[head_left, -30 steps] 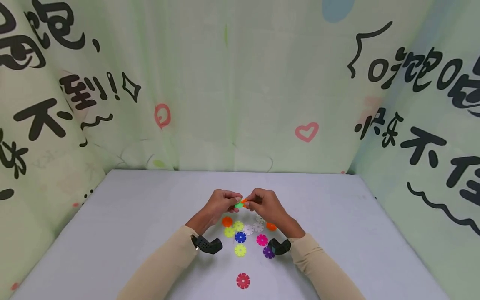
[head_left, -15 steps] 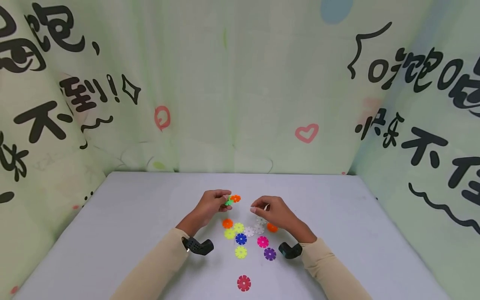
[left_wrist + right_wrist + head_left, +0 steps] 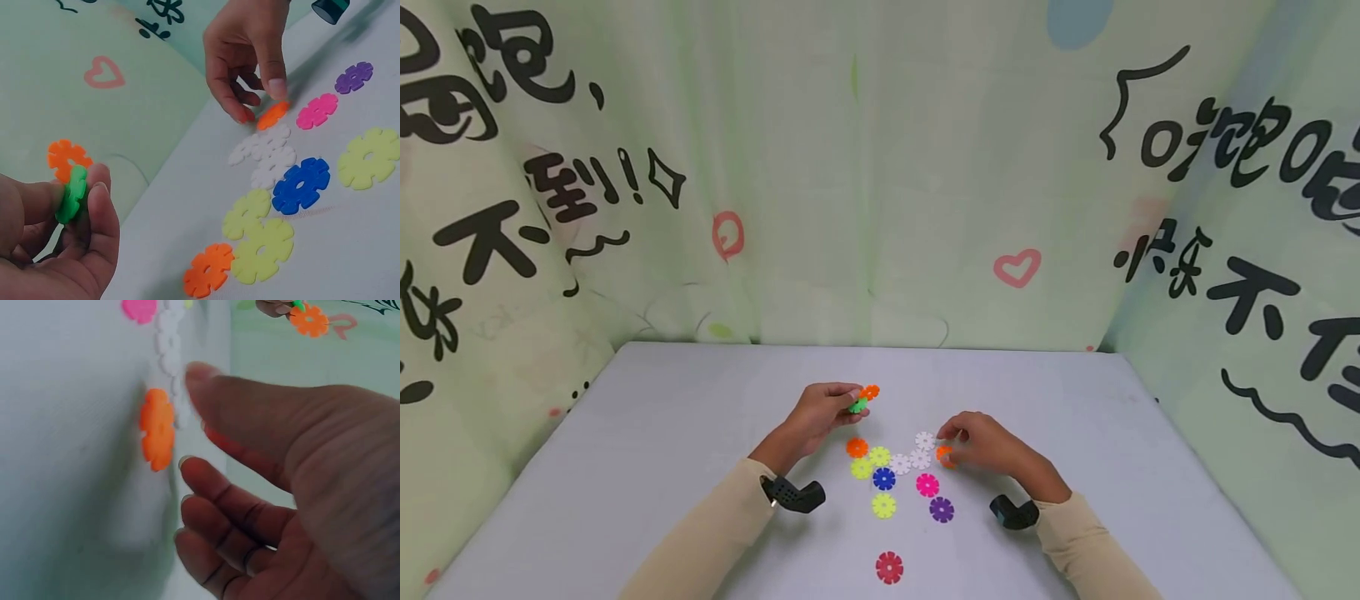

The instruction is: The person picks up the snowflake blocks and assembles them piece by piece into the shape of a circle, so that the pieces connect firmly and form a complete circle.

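The left hand has its fingers pinching a notched green disc, joined to an orange disc, above the far table; the right hand's fingers, parted and bent, hold nothing beside the right orange disc.

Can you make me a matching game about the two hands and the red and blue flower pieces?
1. Left hand
2. Right hand
3. Red piece
4. Blue piece

A. Between yellow pieces, in the head view
B. Beside an orange piece on the table
C. Nearest the bottom edge of the head view, of all the pieces
D. Pinching a green piece

Pairs: 1-D, 2-B, 3-C, 4-A
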### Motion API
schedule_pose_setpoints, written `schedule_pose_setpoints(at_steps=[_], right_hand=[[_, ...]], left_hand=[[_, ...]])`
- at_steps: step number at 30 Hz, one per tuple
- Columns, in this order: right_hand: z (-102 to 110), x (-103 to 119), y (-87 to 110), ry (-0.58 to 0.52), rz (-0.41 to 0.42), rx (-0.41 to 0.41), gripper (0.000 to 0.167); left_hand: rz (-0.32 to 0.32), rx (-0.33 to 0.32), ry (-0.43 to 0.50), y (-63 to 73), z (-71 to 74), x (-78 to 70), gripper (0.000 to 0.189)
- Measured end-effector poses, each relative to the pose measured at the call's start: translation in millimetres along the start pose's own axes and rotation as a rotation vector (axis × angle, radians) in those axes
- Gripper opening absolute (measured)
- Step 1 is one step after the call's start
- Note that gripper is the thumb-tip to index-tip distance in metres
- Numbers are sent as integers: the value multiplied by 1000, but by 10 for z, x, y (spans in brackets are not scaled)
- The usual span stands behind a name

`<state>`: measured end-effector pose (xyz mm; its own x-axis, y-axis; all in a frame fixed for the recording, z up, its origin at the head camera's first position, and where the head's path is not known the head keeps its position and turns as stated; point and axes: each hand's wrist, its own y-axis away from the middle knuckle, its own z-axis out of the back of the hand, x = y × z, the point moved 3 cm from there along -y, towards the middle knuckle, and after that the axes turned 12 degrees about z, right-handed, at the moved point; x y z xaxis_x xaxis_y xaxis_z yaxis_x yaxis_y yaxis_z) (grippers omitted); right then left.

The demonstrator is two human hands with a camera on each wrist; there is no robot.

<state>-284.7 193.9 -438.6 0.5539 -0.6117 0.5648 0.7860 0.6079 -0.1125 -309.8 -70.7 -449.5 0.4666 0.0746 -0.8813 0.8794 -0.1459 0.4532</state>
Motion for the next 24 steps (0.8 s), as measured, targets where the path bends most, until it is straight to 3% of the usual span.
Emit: schedule_pose_setpoints(at_steps=[7,15,20,24], right_hand=[[-34,-78,82,10,-59,18,21],[-32,-67,35,-32,12,24,23],[-28,-59,-48,-45,30,-39,17],[-3,-4,-125,-52,42,-124,18]], left_hand=[[49,22,-16,7,-43,23,34],[46,116,-63,41,-71,6,30],[28,184,-59,61,-90,-2,28],[28,188,-44,73,-94,0,28]])
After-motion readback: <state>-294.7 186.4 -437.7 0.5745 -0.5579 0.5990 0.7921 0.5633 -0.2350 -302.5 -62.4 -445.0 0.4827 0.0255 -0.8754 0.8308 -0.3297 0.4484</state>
